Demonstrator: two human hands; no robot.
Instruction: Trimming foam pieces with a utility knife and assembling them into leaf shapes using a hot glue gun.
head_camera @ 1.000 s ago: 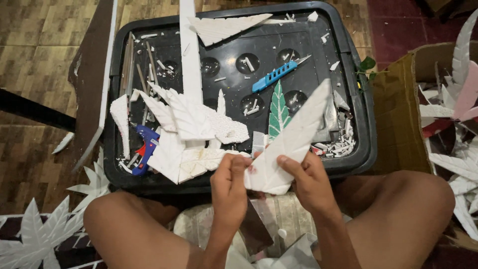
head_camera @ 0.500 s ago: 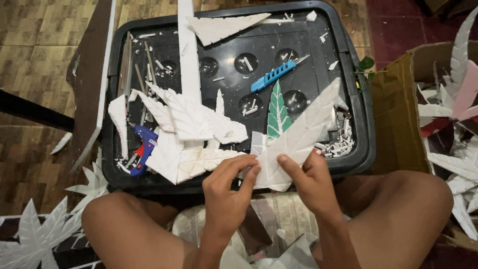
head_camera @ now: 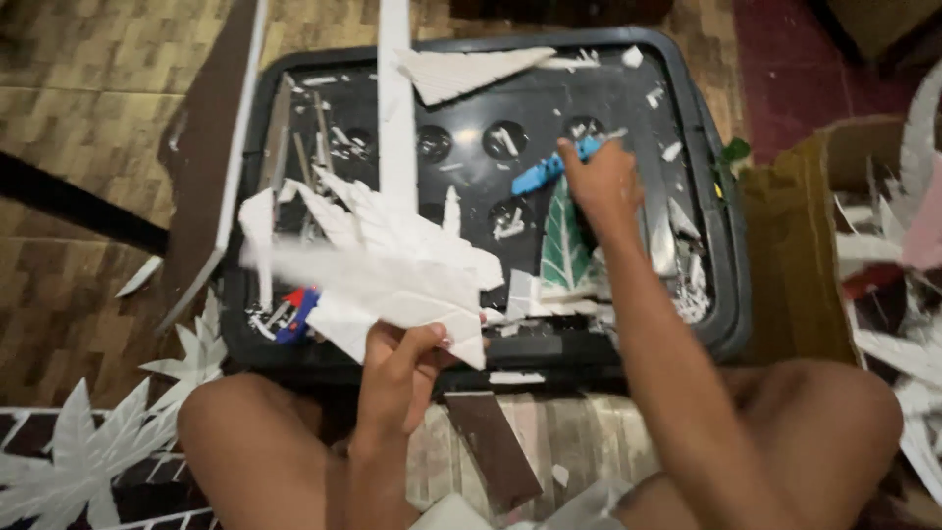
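The left hand (head_camera: 402, 368) is pinching a white foam cutout (head_camera: 383, 285) by its lower edge, fingers curled under it and thumb on top, and it is holding the piece out flat over the near rim of the black tray (head_camera: 721, 294). The cutout is blurring toward the left, so its outline there is hard to read. The right hand (head_camera: 601, 182) is reaching far into the tray, fingers closing around the blue knife (head_camera: 549, 169) lying among white scraps; how firmly it is gripping, I cannot tell. Just beneath that wrist a green leaf shape (head_camera: 564, 245) is lying on the tray floor. More white foam pieces (head_camera: 392, 221) are piling up in the tray's middle. A long white strip (head_camera: 394, 98) is running up across the far rim. White leaf cutouts (head_camera: 88, 451) are lying on the floor beside the left knee.
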